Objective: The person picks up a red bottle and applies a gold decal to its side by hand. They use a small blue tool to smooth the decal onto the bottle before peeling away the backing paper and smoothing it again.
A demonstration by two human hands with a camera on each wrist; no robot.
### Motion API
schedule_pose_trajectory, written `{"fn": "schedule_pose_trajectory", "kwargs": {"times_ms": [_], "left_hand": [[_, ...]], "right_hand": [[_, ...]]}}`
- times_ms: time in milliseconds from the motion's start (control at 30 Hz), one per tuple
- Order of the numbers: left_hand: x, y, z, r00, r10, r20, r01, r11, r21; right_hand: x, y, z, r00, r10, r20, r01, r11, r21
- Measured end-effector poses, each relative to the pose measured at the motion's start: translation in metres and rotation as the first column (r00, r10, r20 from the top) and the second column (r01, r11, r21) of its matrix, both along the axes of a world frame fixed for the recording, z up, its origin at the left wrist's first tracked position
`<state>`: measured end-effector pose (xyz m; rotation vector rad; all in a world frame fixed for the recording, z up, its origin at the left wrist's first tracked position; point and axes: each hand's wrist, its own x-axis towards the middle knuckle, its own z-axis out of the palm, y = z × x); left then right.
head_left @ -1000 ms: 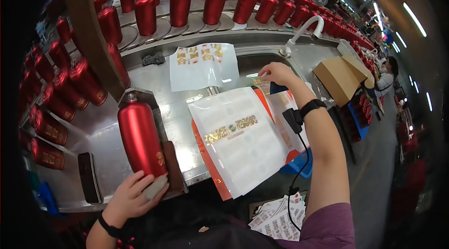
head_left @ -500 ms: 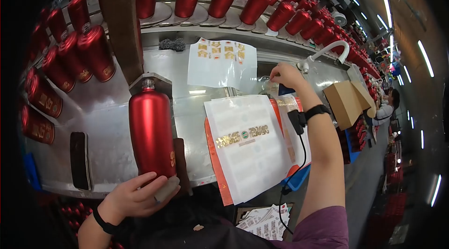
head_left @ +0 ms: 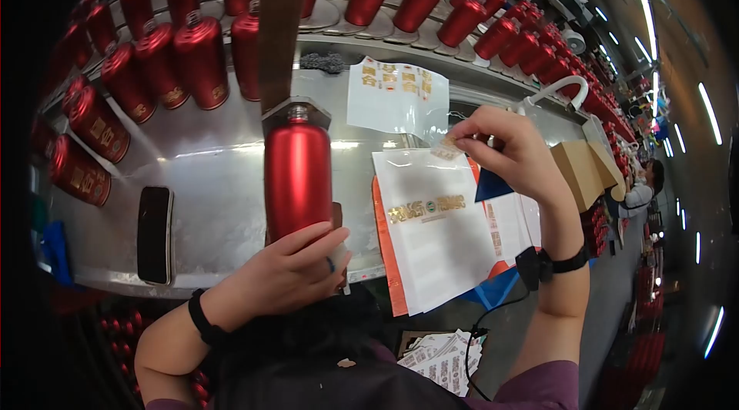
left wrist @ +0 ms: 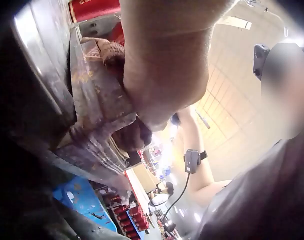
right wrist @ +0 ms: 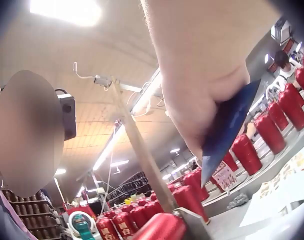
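Observation:
A shiny red bottle (head_left: pixel 297 179) lies in a metal cradle, neck pointing away. My left hand (head_left: pixel 296 267) grips its bottom end with bent fingers; the thumb is hidden. The left wrist view shows mostly the back of that hand (left wrist: pixel 164 70). Over the sheets, my right hand (head_left: pixel 512 152) pinches a small clear decal (head_left: pixel 446 150) with gold print between thumb and fingertips. It also holds a blue flat tool (head_left: pixel 493 185) under the palm. In the right wrist view, the printed decal (right wrist: pixel 224 176) hangs beyond the blue tool (right wrist: pixel 234 120) and right hand (right wrist: pixel 202 100).
Behind lies a sheet of gold decals (head_left: pixel 396 94). A white sheet with gold lettering (head_left: pixel 431 244) lies nearer, over orange-red paper (head_left: pixel 390 256). A phone (head_left: pixel 155 234) lies left. Around stand a wooden post (head_left: pixel 279 33), a faucet (head_left: pixel 566 83), a cardboard box (head_left: pixel 577 171) and several red bottles.
My right hand has risen from the sink area and come closer, with the decal now plainly in its fingers. The left hand stays at the bottle's bottom end. The head view has shifted left.

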<state>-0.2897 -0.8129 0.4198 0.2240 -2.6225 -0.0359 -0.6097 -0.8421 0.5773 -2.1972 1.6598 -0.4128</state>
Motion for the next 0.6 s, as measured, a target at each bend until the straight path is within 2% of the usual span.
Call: {"fn": "schedule_pose_trajectory", "kwargs": {"times_ms": [33,100,167,200,233,300,433,500,567,600], "left_hand": [[0.000,0.001,-0.001,0.998,0.012,-0.057,-0.011,1.000,0.023],[0.013,0.000,0.001,0.999,0.005,-0.052,-0.002,0.999,0.055],[0.031,0.004,-0.006,0.997,-0.062,-0.042,0.057,0.992,-0.113],[0.037,0.007,-0.013,0.973,-0.025,-0.229,0.025,1.000,-0.002],[0.045,0.011,-0.015,0.977,-0.011,-0.213,0.015,1.000,0.014],[0.058,0.015,-0.013,0.958,0.138,-0.250,-0.133,0.990,0.038],[0.060,0.021,-0.010,0.920,0.241,-0.309,-0.204,0.968,0.148],[0.057,0.022,-0.008,0.933,0.203,-0.298,-0.175,0.977,0.119],[0.053,0.021,-0.006,0.944,0.171,-0.283,-0.152,0.984,0.089],[0.049,0.020,-0.004,0.909,0.343,-0.238,-0.300,0.933,0.201]], "right_hand": [[0.006,0.003,0.005,1.000,0.014,0.005,-0.014,1.000,0.003],[0.019,0.008,0.008,0.993,0.122,-0.002,-0.121,0.990,-0.078],[0.031,0.013,0.006,0.983,0.172,0.058,-0.163,0.978,-0.132],[0.036,0.016,0.006,0.983,0.172,0.070,-0.162,0.978,-0.131],[0.041,0.019,0.006,0.983,0.167,0.082,-0.156,0.979,-0.128],[0.050,0.023,0.000,0.978,0.171,0.116,-0.157,0.980,-0.122],[0.068,0.023,-0.006,0.971,0.134,0.198,-0.124,0.990,-0.064],[0.075,0.019,-0.015,0.967,0.147,0.210,-0.137,0.989,-0.063],[0.084,0.015,-0.020,0.940,0.152,0.304,-0.157,0.988,-0.010],[0.090,0.015,-0.021,0.929,0.159,0.335,-0.173,0.985,0.012]]}}
